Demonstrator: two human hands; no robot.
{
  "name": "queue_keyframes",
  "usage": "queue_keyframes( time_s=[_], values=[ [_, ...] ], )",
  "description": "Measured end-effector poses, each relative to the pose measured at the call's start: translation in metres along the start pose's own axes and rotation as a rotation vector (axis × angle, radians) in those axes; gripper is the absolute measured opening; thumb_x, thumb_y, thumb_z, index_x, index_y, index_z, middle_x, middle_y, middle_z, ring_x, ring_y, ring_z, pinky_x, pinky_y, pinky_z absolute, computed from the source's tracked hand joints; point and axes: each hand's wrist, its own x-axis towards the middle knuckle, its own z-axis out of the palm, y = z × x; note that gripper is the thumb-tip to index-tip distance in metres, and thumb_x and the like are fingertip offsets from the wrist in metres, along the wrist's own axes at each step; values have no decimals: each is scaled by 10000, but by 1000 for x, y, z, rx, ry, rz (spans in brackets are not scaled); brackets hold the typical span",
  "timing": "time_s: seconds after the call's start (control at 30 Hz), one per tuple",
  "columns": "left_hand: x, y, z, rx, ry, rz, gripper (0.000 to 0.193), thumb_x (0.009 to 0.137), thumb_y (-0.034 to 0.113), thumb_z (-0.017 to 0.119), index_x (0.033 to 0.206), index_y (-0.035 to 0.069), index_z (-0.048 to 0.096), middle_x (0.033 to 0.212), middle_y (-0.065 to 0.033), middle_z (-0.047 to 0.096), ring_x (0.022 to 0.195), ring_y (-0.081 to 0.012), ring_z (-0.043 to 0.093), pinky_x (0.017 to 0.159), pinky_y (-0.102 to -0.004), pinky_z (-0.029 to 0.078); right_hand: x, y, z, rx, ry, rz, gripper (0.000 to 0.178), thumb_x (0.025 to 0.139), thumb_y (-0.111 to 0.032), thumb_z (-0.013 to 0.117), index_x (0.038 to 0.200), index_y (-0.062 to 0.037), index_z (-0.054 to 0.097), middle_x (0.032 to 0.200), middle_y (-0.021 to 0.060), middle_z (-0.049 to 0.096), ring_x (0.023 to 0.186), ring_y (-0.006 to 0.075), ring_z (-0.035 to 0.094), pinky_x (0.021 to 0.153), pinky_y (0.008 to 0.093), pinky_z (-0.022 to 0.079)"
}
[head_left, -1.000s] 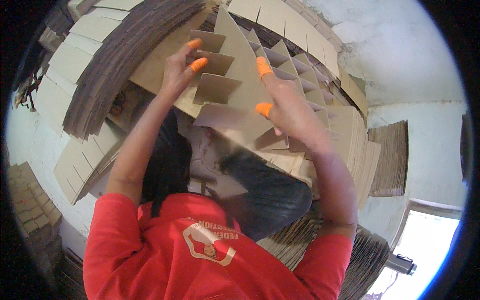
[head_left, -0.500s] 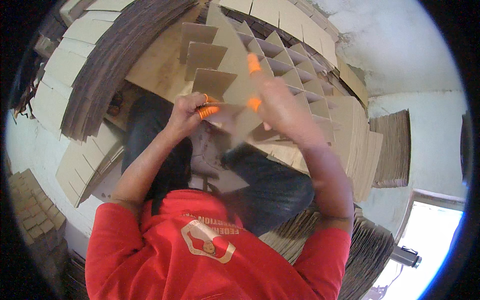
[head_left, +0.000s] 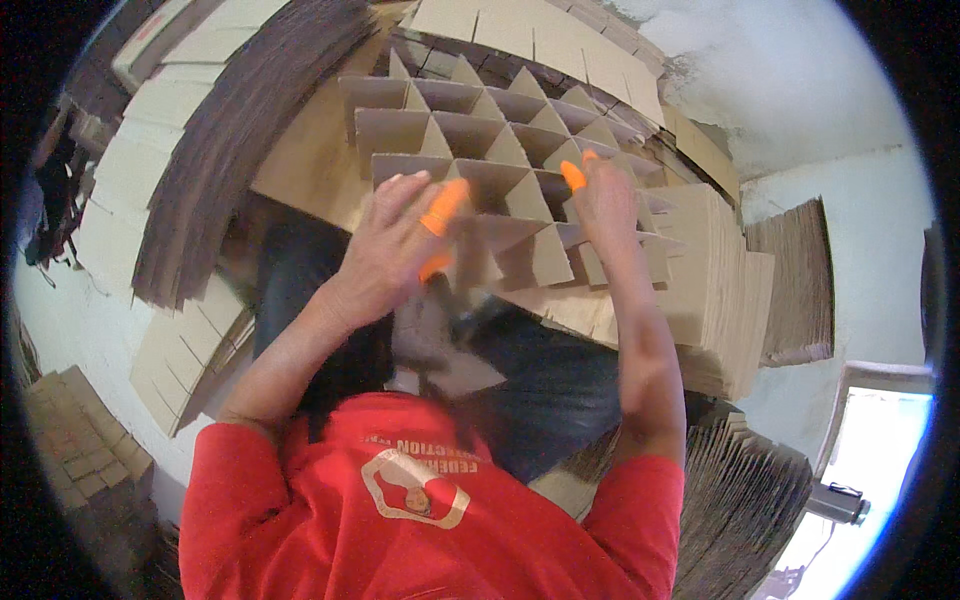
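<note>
Cardboard strips slotted crosswise make up one divider grid (head_left: 515, 195), standing on edge on one pale wooden desk (head_left: 318, 150); the strips overlap too much for a sure total, but three free ends jut out at its left side. Two bare hands are at it, with four orange finger covers (head_left: 445, 207) showing, two on each hand.

The grid lies ahead of the person, mostly between and beyond the fingers. At its near left corner is the left hand (head_left: 395, 240), thumb and forefinger well parted; it is blurred, and whether it touches the nearest strip cannot be told. Over the right part of the grid, the right hand (head_left: 607, 200) points its fingers down among the cells, thumb and forefinger close together; whether they pinch a strip edge cannot be told.

Around the grid are one long row of sheets (head_left: 235, 120) to the left, one slotted bundle (head_left: 190, 350) below that, and one slotted row (head_left: 535, 35) just beyond the grid. Two piles stand to the right: a near pile (head_left: 715, 285) just beside the grid and a far pile (head_left: 797, 280) by the wall (head_left: 875, 230). Another bundle (head_left: 745, 500) sits at lower right, and a block stack (head_left: 85, 440) at lower left. The right hand and forearm hide some cells; the left hand covers the near left corner.
</note>
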Motion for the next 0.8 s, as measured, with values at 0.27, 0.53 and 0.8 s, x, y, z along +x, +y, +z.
queue_keyframes(
  time_s=[0.27, 0.53, 0.8],
  values=[
    [69, -28, 22, 21, -337, 25, 989, 602, -97, 659, 1488, 63, 250, 1528, -131, 276, 1442, -370, 174, 1168, -482, 215, 6, -2, -23, 175, 190, -151, 395, 870, -397, 639, 1024, -34, 622, 879, 195, 658, 830, 401, 636, 746, 490, 506],
    [106, -53, 42, 100, -354, 29, 1005, 615, -32, 733, 1492, 92, 260, 1514, -130, 314, 1437, -356, 205, 1154, -482, 238, -4, 19, -15, 320, -424, -73, 744, 794, -598, 655, 1185, 26, 550, 923, 242, 667, 934, 381, 646, 787, 453, 510],
    [119, -85, 58, 68, -609, 227, 513, 777, 136, 693, 1263, 150, 529, 1238, -45, 584, 1240, -264, 466, 1023, -456, 355, -42, -14, 17, 32, -249, -140, 190, 880, -169, 531, 980, -16, 480, 897, 209, 624, 836, 397, 631, 715, 496, 504]
  ],
)
